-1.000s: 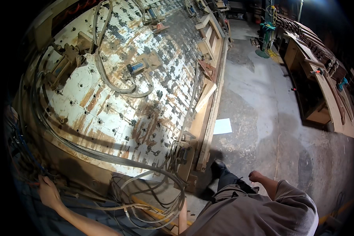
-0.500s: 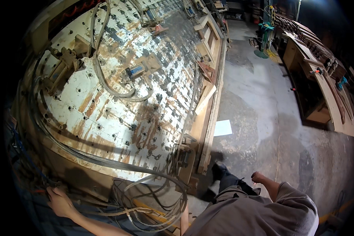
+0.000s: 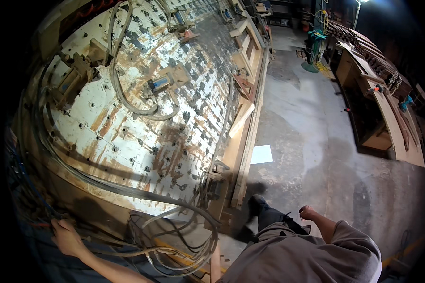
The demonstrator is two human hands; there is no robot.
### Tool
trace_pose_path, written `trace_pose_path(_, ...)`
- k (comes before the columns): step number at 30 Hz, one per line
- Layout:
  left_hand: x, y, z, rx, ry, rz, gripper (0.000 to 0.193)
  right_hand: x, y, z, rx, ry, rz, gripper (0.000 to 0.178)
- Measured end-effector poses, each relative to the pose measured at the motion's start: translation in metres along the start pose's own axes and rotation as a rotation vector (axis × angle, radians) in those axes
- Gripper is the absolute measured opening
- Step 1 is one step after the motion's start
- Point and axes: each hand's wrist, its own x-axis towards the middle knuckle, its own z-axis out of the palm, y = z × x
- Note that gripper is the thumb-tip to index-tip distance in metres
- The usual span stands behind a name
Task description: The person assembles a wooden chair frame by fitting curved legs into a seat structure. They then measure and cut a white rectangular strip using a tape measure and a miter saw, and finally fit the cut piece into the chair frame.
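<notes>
At the lower left, my left hand [image 3: 67, 238] reaches to the dark edge of a large worn board table [image 3: 123, 151]. Its fingers are closed around something among the hoses and fittings there; their grip hides what it is. A blue hose [image 3: 38, 195] runs down to a spot beside these fingers. My right hand [image 3: 308, 213] hangs by my right side above the floor, fingers loosely curled, with nothing visible in it. Between my left forearm and my body lies a tangle of grey hoses [image 3: 182, 264].
Pneumatic cylinders [image 3: 160, 84] and wooden blocks sit on the table. A timber frame [image 3: 243, 155] lines its right side. On the concrete floor lies a white sheet [image 3: 261, 154]. A long wooden bench [image 3: 401, 127] with a teal power tool [image 3: 406, 102] stands at right.
My view has shifted slightly, so table, sheet and bench appear a little farther left. Both hands keep nearly the same posture; the left stays at the hoses.
</notes>
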Motion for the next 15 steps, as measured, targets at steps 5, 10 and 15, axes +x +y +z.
trace_pose_path(5,-0.002,-0.004,-0.008,0.011,-0.022,0.000,0.048,-0.008,0.034,-0.006,0.091,0.011,0.059,0.037)
trace_pose_path(10,0.007,-0.005,0.050,0.067,-0.063,-0.033,0.053,0.058,0.152,0.027,-0.433,-0.007,-0.167,0.030)
trace_pose_path(15,0.031,-0.042,0.042,0.286,-0.014,-0.172,0.067,0.084,0.120,-0.019,0.482,-0.166,0.260,0.030)
